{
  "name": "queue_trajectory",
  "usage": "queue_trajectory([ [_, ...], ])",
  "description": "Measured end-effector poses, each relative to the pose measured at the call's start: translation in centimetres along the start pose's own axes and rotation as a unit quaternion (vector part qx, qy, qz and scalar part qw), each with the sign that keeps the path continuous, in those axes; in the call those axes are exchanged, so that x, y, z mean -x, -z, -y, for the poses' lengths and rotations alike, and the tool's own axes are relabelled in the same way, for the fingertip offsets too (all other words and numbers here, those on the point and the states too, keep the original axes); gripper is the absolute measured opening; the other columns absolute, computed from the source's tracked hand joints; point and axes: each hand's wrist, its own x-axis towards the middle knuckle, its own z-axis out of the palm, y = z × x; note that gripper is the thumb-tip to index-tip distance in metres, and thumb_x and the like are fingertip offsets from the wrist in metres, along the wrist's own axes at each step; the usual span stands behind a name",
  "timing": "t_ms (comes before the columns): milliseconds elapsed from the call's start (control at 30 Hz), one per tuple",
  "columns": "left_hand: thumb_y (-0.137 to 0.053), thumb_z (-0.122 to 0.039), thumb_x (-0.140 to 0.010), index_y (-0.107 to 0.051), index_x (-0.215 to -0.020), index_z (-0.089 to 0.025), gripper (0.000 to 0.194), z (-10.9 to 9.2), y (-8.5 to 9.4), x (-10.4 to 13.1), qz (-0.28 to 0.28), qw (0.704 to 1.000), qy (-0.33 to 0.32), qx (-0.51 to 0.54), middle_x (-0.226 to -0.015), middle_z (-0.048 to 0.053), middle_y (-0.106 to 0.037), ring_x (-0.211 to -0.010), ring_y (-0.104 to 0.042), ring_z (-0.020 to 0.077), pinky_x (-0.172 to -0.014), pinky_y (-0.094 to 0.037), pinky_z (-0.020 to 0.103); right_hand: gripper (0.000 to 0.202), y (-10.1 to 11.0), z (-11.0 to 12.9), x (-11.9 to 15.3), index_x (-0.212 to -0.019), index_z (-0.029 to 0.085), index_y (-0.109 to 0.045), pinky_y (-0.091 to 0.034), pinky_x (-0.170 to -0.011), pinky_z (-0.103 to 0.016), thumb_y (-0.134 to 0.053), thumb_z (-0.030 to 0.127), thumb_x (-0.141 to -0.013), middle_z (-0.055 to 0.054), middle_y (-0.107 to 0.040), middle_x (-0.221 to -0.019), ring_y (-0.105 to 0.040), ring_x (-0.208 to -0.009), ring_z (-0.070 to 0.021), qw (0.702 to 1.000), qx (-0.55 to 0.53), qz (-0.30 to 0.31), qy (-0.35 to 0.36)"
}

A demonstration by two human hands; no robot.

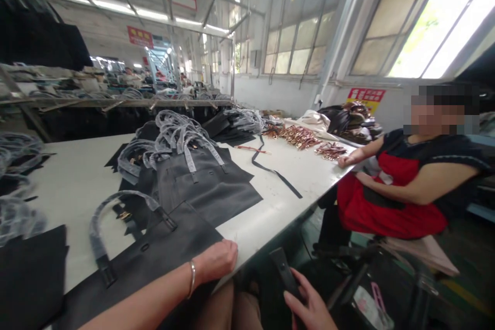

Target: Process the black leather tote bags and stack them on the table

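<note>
A black leather bag panel [166,252] lies on the white table in front of me, with a plastic-wrapped handle [95,221] arching up from it. My left hand [218,260], a bangle on its wrist, is closed in a fist at the panel's right end; what its fingers hold, if anything, is hidden. Below the table edge, my right hand [309,301] grips a black leather strap [284,270] between thumb and fingers. Beside the handle is a black strap with a gold-coloured buckle [124,215].
Behind the panel are stacked black bag pieces [204,185] with wrapped handles. A loose black strip [278,175] and piles of brown straps with metal fittings [299,136] lie farther back. At right sits a co-worker in a red apron [386,206]; a black bag [371,289] stands below.
</note>
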Motion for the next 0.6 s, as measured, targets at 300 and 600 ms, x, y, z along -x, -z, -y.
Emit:
queue_trajectory([
  [300,-0.037,-0.002,-0.087,-0.059,-0.099,-0.014,0.028,0.9,0.1,0.7,-0.018,0.96,0.214,0.182,-0.095,0.01,-0.062,-0.083,-0.061,0.0193,-0.074,-0.05,0.031,0.079,0.3,-0.6,1.8,-0.137,0.019,-0.031,-0.042,-0.036,-0.025,-0.064,0.06,-0.077,-0.004,-0.065,-0.086,-0.055,-0.039,-0.0128,1.0,0.012,-0.011,-0.006],
  [600,-0.061,-0.03,-0.086,-0.068,-0.091,-0.028,0.009,1.2,0.1,1.3,-0.072,0.911,0.262,0.31,-0.103,-0.003,-0.062,-0.098,-0.055,0.0148,-0.084,-0.045,0.024,0.083,-1.1,-0.9,1.3,-0.136,0.018,-0.03,-0.041,-0.036,-0.025,-0.063,0.064,-0.075,-0.007,-0.065,-0.092,-0.054,-0.039,-0.0123,0.999,0.03,0.015,-0.028],
])
